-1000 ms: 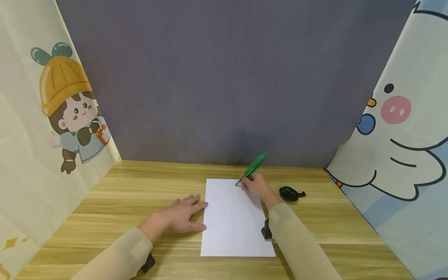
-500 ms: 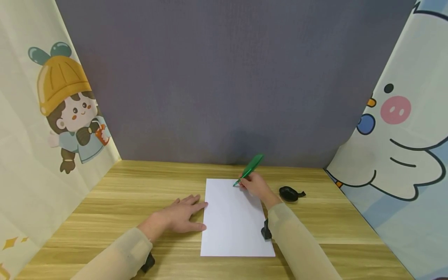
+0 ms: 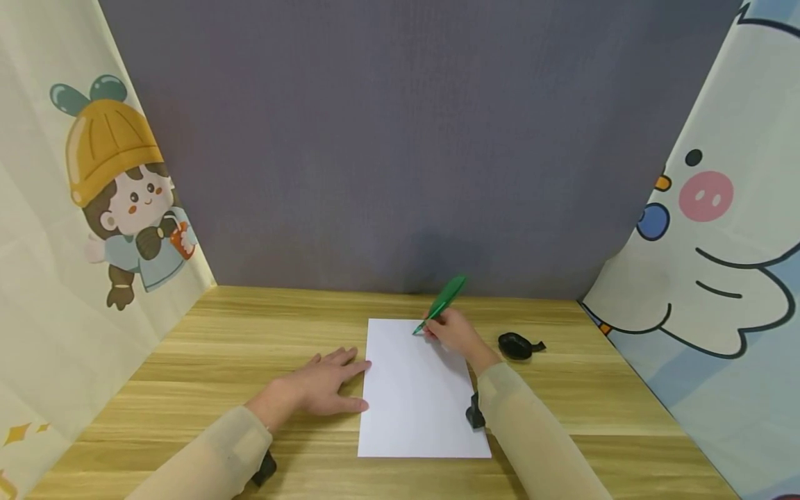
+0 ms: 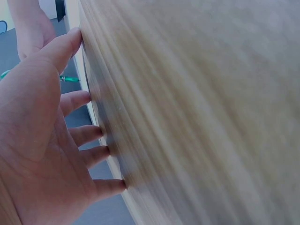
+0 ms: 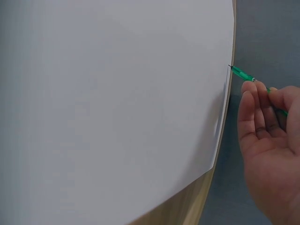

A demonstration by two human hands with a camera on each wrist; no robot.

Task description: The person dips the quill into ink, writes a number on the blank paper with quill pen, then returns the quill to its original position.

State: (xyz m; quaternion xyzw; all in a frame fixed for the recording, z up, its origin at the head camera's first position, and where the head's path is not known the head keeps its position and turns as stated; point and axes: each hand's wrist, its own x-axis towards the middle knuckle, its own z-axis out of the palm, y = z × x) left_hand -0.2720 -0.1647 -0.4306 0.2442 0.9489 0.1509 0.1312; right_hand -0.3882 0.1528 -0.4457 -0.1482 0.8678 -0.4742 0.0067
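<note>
A white sheet of paper (image 3: 412, 396) lies on the wooden table, a little right of centre. Over its far right part, my right hand (image 3: 459, 333) pinches a green feather-shaped pen (image 3: 446, 296), its tip down at the paper near the far edge. In the right wrist view the pen's green tip (image 5: 241, 73) pokes out past the fingers of that hand (image 5: 269, 126). My left hand (image 3: 325, 385) rests on the table with fingers spread, thumb and index fingertip at the paper's left edge. The left wrist view shows its straight fingers (image 4: 86, 135) touching the tabletop.
A small black object with a short tail (image 3: 516, 346) lies on the table right of my right hand. A dark grey panel (image 3: 400, 153) stands along the table's far edge. Curtains with cartoon figures flank both sides. Wood tabletop (image 3: 206, 361) extends left of the paper.
The right hand with the pen has shifted slightly left and toward me, the pen tip sliding left along the paper's far part. The left hand and the paper have stayed put.
</note>
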